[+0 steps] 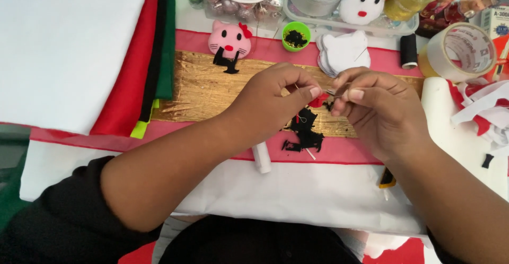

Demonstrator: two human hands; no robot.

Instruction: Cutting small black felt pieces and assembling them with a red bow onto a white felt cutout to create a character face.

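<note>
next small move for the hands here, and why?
Probably draw the needle on through the red piece. The left hand pinches that small red piece at its fingertips, and the right hand pinches the thin needle right beside it, tip toward the piece. Whether thread trails from it is too fine to tell.

Both hands (328, 102) pinch small red felt piece (318, 101).

Bright, even light, soft shadows, mild glare on the gold foil (201, 86); focus slightly soft.
</note>
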